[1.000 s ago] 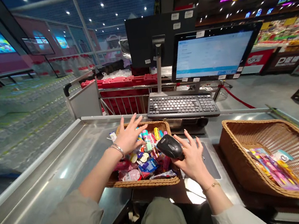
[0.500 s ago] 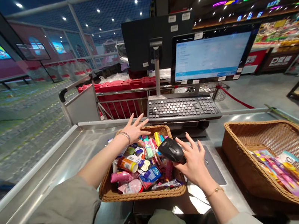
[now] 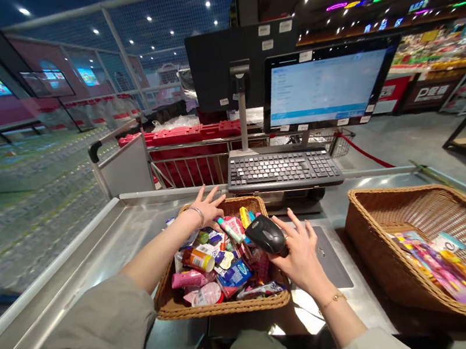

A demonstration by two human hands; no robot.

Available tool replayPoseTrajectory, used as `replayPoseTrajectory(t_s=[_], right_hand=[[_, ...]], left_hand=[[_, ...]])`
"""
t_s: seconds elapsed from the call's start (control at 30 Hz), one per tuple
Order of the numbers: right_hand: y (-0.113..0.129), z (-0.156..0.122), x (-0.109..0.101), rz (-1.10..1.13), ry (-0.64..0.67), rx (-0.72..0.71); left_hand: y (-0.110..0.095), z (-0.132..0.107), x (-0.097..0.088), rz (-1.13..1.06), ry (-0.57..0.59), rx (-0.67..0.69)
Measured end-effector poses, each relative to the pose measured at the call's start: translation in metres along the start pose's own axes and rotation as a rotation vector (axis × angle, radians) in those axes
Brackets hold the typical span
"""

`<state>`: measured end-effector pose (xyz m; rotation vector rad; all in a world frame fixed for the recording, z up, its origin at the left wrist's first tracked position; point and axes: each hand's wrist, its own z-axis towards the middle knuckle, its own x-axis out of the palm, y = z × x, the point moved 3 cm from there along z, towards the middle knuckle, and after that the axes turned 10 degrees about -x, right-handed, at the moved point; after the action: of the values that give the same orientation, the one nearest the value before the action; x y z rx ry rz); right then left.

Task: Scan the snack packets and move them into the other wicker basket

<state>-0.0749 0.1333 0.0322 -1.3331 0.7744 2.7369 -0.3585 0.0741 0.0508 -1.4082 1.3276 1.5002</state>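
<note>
My left hand (image 3: 208,209) is over the far side of a wicker basket (image 3: 223,307) full of small packaged goods. Its thumb and a finger pinch the end of a slim mint-green tube (image 3: 229,231), which tilts toward me; the other fingers stretch out. My right hand (image 3: 300,249) grips a black barcode scanner (image 3: 265,234) above the basket's right side. Beneath and around lie an orange-brown jar (image 3: 197,259), a pink tube (image 3: 188,279), a blue packet (image 3: 234,276) and a round pink-and-white container (image 3: 208,294).
A second wicker basket (image 3: 392,285) at the right holds a few colourful packs (image 3: 446,267). Behind the first basket stand a keyboard (image 3: 280,168) and a lit monitor (image 3: 325,89). A grey pad (image 3: 332,259) lies on the metal counter (image 3: 146,212) between the baskets.
My left hand has dropped slightly and drawn its fingers in onto the mint-green tube, which has turned from near upright to slanted. The scanner stays in my right hand, almost in place.
</note>
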Motion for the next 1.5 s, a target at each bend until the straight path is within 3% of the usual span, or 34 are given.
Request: replayPoseTrajectory(t_s=[0.37,0.5,0.7,0.93,1.23,1.5], right_hand=[[-0.003,-0.005,-0.004,0.003,-0.019,0.006],[-0.003,-0.007,-0.007,0.003,-0.039,-0.002],[-0.005,-0.010,-0.009,-0.006,-0.045,-0.011],[-0.006,-0.013,-0.010,-0.007,-0.053,-0.033],[-0.011,-0.017,-0.017,-0.025,-0.104,-0.018],[-0.009,-0.019,-0.029,-0.034,-0.246,-0.019]], left_hand=[[0.003,-0.017,-0.016,-0.193,0.125,-0.069],[-0.002,-0.037,-0.020,-0.207,0.073,-0.082],[-0.029,-0.075,-0.021,-0.141,-0.002,-0.173],[-0.046,-0.088,-0.018,-0.153,-0.074,-0.201],[-0.061,-0.106,-0.042,-0.007,-0.353,-0.158],[-0.081,-0.109,-0.061,-0.129,-0.617,-0.229]])
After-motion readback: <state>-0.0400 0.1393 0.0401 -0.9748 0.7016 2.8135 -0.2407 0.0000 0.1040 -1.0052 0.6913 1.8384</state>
